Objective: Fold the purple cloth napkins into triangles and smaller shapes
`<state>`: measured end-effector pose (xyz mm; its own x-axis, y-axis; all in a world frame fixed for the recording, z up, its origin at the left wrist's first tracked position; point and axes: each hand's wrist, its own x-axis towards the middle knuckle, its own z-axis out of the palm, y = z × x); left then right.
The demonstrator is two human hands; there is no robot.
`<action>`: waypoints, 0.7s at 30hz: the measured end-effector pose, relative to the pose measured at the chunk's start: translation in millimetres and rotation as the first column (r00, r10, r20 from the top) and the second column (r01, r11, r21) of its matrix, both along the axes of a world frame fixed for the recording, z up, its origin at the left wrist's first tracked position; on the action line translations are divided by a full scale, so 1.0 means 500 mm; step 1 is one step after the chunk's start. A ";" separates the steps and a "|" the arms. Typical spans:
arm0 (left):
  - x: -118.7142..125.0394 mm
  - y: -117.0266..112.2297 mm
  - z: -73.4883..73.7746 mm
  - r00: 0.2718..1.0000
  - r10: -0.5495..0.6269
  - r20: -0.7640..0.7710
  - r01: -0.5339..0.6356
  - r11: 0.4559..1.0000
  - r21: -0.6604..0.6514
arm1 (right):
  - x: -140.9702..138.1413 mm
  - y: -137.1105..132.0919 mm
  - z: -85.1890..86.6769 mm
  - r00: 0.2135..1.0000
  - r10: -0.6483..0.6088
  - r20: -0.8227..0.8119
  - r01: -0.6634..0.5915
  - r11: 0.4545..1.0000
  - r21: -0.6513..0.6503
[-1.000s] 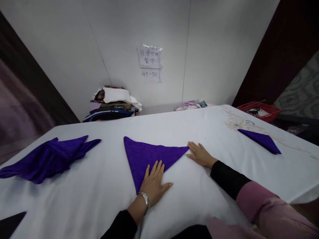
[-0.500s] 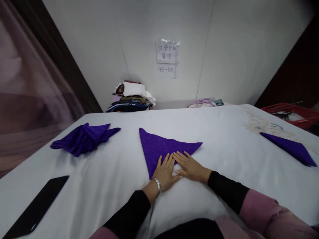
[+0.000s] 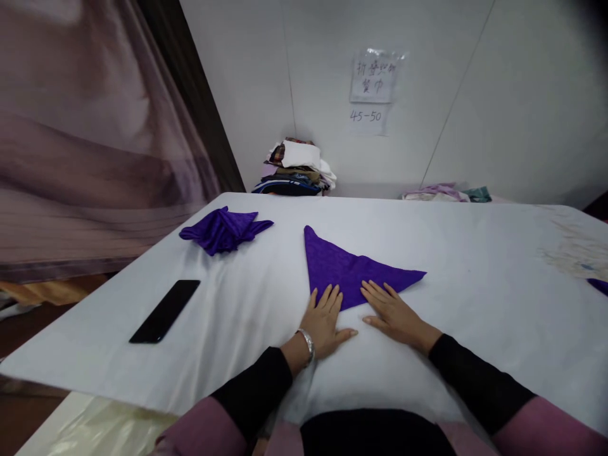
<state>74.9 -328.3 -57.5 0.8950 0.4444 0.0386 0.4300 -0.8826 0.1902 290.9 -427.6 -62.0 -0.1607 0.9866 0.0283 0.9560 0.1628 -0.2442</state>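
A purple cloth napkin, folded into a rough triangle, lies on the white-covered table in front of me. My left hand rests flat with spread fingers on its near left corner, hiding that corner. A bracelet circles the left wrist. On the near edge toward the right, my right hand also lies flat, fingertips on the cloth and thumb on the tablecloth. A short stretch of the near edge shows between the hands. Neither hand grasps the fabric.
A crumpled pile of purple cloth sits at the far left, with a black phone nearer me. More purple fabric shows at the right edge. Stacked clothes and other fabric lie beyond the table's far edge.
My hands, close together before, have slid apart along the napkin's near edge, left hand toward the left corner and right hand rightward. The view has turned left.
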 end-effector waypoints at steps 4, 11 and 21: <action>-0.057 0.000 0.003 0.997 0.061 -0.046 -0.061 0.998 0.010 | 0.001 -0.001 0.001 1.000 -0.001 -0.002 0.001 1.000 -0.009; -0.140 0.001 0.005 0.978 0.199 -0.065 -0.197 0.980 0.035 | 0.000 -0.002 -0.001 1.000 -0.007 0.001 0.007 1.000 -0.001; -0.116 0.032 0.028 0.964 0.132 0.230 -0.131 0.991 -0.022 | -0.001 -0.001 -0.002 1.000 -0.003 0.005 0.003 1.000 0.008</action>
